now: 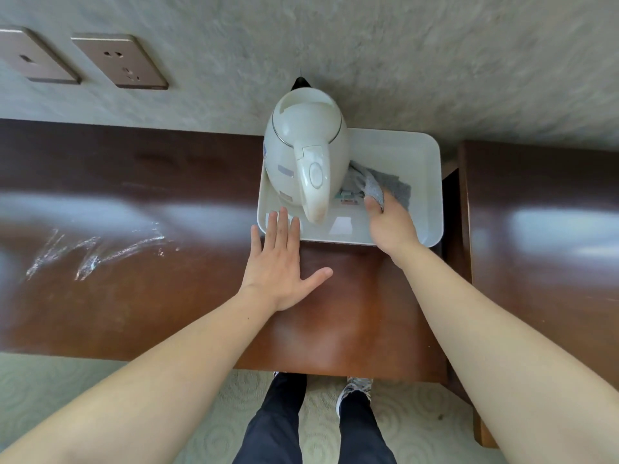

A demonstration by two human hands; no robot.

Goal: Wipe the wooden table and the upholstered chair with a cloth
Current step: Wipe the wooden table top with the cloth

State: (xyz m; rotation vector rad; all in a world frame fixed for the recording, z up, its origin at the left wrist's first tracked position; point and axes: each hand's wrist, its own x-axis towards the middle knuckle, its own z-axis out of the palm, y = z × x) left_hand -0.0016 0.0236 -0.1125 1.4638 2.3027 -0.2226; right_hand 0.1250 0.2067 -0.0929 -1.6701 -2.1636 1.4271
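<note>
A grey cloth (388,187) lies in the white tray (428,182) to the right of a cream electric kettle (306,155). My right hand (392,226) reaches into the tray and grips the near edge of the cloth. My left hand (284,259) lies flat with straight, spread fingers on the dark wooden table (167,279), its fingertips touching the tray's front left rim. Wet streaks (93,252) show on the table's left part. No chair is in view.
The tray holds small packets (348,197) beside the kettle. Two wall sockets (120,61) sit on the grey wall at upper left. Another wooden surface (542,246) adjoins at the right. My legs and shoes (355,393) stand on patterned carpet below the table edge.
</note>
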